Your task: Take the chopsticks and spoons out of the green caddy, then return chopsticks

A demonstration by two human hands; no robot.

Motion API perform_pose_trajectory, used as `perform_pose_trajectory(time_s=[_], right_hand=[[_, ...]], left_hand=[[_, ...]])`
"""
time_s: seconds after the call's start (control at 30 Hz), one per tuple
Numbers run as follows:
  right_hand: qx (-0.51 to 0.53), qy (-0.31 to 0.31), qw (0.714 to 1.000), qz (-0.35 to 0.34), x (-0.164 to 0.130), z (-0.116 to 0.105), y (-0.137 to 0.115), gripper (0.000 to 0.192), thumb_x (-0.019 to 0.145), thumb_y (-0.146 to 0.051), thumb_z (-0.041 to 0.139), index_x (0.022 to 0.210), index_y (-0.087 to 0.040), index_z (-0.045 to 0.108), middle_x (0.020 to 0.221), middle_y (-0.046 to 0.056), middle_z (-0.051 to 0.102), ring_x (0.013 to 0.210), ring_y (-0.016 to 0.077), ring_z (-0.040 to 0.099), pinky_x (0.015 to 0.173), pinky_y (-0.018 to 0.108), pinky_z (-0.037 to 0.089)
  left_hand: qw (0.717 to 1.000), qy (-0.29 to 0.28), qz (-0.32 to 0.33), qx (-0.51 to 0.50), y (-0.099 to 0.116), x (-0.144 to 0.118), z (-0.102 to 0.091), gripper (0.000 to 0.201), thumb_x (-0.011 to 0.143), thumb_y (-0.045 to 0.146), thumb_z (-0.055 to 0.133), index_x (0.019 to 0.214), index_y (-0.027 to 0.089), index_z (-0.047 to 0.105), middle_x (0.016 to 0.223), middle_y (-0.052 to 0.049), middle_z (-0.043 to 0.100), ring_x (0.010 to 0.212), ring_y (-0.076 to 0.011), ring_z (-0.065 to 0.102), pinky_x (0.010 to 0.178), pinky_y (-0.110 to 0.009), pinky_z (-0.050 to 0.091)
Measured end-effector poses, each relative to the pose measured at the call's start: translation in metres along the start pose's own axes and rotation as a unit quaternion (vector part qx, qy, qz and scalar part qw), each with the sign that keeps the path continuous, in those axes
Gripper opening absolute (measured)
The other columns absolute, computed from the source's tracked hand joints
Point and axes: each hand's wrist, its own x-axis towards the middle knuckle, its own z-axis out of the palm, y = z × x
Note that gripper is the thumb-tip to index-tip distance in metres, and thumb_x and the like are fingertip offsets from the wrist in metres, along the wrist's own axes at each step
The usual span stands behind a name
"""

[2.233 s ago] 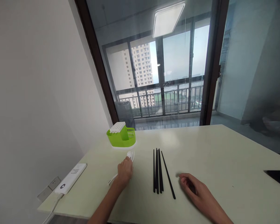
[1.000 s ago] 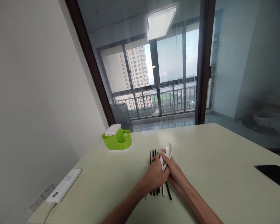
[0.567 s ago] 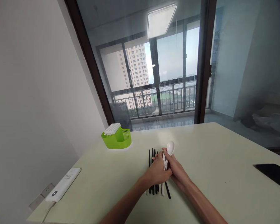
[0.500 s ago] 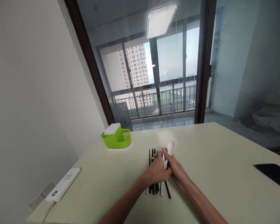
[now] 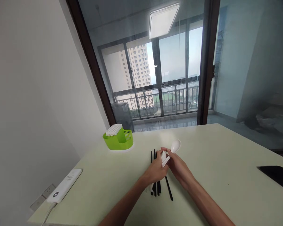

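A pale green worktop stood before a balcony window. Above a row of black chopsticks at its middle, the right hand pinched the handle of a glossy white spoon, bowl tilted up to the far right. The left hand closed its fingers around a second white spoon. A green caddy sat far left.

Nothing here can be read. The white power strip at the near left edge of the table carries a dark round mark and some small grey print, but it is too small and blurred to make out.
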Motion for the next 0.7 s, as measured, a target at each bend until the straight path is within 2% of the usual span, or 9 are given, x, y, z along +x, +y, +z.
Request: perform_pose_trajectory(time_s=[0.07, 0.17, 0.23, 0.33, 0.4, 0.43, 0.47, 0.53, 0.7], right_hand=[[0.017, 0.013, 1.0, -0.005, 0.002, 0.0, -0.007, 0.045, 0.084, -0.055, 0.067, 0.114, -0.022, 0.072, 0.112, 0.005, 0.075, 0.116, 0.0261, 0.065, 0.103, 0.037, 0.048], [0.068, 0.043, 0.996, -0.025, 0.006, -0.006, -0.022, 0.03, 0.086, -0.048, 0.067, 0.1, -0.022, 0.074, 0.118, 0.006, 0.074, 0.12, 0.0271, 0.064, 0.102, 0.038, 0.051], [0.107, 0.067, 0.991, -0.044, 0.008, -0.015, -0.033, 0.021, 0.084, -0.042, 0.069, 0.089, -0.022, 0.071, 0.116, 0.007, 0.074, 0.115, 0.0268, 0.067, 0.098, 0.038, 0.054], [0.107, 0.093, 0.989, -0.052, 0.005, -0.023, -0.044, 0.017, 0.081, -0.035, 0.072, 0.089, -0.021, 0.067, 0.093, 0.005, 0.074, 0.081, 0.0186, 0.07, 0.07, 0.031, 0.058], [0.051, 0.086, 0.994, -0.04, -0.001, -0.02, -0.046, 0.024, 0.079, -0.037, 0.074, 0.096, -0.022, 0.066, 0.078, 0.0, 0.068, 0.057, 0.0115, 0.056, 0.044, 0.022, 0.044], [0.014, 0.076, 0.997, -0.032, -0.005, -0.015, -0.045, 0.028, 0.079, -0.04, 0.075, 0.099, -0.022, 0.066, 0.076, -0.001, 0.065, 0.052, 0.0096, 0.049, 0.038, 0.02, 0.034], [-0.022, 0.064, 0.997, -0.025, -0.008, -0.01, -0.043, 0.031, 0.079, -0.043, 0.075, 0.1, -0.022, 0.066, 0.076, -0.002, 0.064, 0.051, 0.0088, 0.046, 0.037, 0.019, 0.027], [-0.085, 0.051, 0.995, -0.017, -0.014, -0.001, -0.038, 0.035, 0.079, -0.049, 0.073, 0.1, -0.023, 0.066, 0.078, -0.001, 0.062, 0.056, 0.0094, 0.048, 0.039, 0.019, 0.026], [-0.201, 0.056, 0.975, -0.072, -0.009, -0.001, -0.023, 0.048, 0.081, -0.068, 0.06, 0.102, -0.024, 0.064, 0.082, 0.001, 0.062, 0.069, 0.0181, 0.059, 0.05, 0.027, 0.045]], left_hand=[[0.999, -0.013, 0.006, -0.032, -0.001, -0.002, -0.001, 0.059, 0.087, 0.022, 0.054, 0.142, 0.022, 0.034, 0.087, -0.001, 0.06, 0.063, -0.0159, 0.057, 0.062, -0.027, 0.045], [0.994, -0.035, -0.049, -0.093, 0.0, -0.005, -0.003, 0.055, 0.088, 0.029, 0.056, 0.138, 0.023, 0.035, 0.078, 0.006, 0.053, 0.047, -0.0096, 0.048, 0.052, -0.024, 0.042], [0.988, -0.012, -0.086, -0.125, 0.003, -0.005, -0.007, 0.049, 0.089, 0.035, 0.058, 0.133, 0.022, 0.04, 0.071, 0.008, 0.047, 0.045, -0.0084, 0.044, 0.047, -0.021, 0.039], [0.968, 0.045, -0.111, -0.222, 0.01, 0.001, -0.014, 0.043, 0.087, 0.04, 0.064, 0.122, 0.022, 0.047, 0.068, 0.009, 0.043, 0.048, -0.0067, 0.038, 0.046, -0.018, 0.031], [0.937, 0.052, -0.103, -0.331, 0.015, 0.011, -0.017, 0.038, 0.084, 0.043, 0.069, 0.108, 0.02, 0.051, 0.072, 0.008, 0.046, 0.05, -0.0045, 0.035, 0.047, -0.017, 0.026], [0.918, 0.052, -0.09, -0.383, 0.017, 0.016, -0.018, 0.037, 0.083, 0.044, 0.072, 0.1, 0.019, 0.051, 0.073, 0.007, 0.047, 0.051, -0.0038, 0.035, 0.047, -0.017, 0.025], [0.9, 0.053, -0.075, -0.427, 0.019, 0.022, -0.017, 0.037, 0.081, 0.044, 0.074, 0.092, 0.018, 0.05, 0.073, 0.006, 0.048, 0.051, -0.0036, 0.035, 0.048, -0.017, 0.026], [0.873, 0.065, -0.054, -0.481, 0.021, 0.034, -0.012, 0.038, 0.081, 0.045, 0.075, 0.082, 0.018, 0.047, 0.069, 0.005, 0.048, 0.054, -0.0052, 0.041, 0.052, -0.019, 0.034], [0.853, 0.147, -0.1, -0.49, 0.014, 0.059, 0.009, 0.041, 0.086, 0.055, 0.069, 0.084, 0.019, 0.049, 0.075, 0.0, 0.056, 0.065, -0.0142, 0.058, 0.061, -0.027, 0.046]])
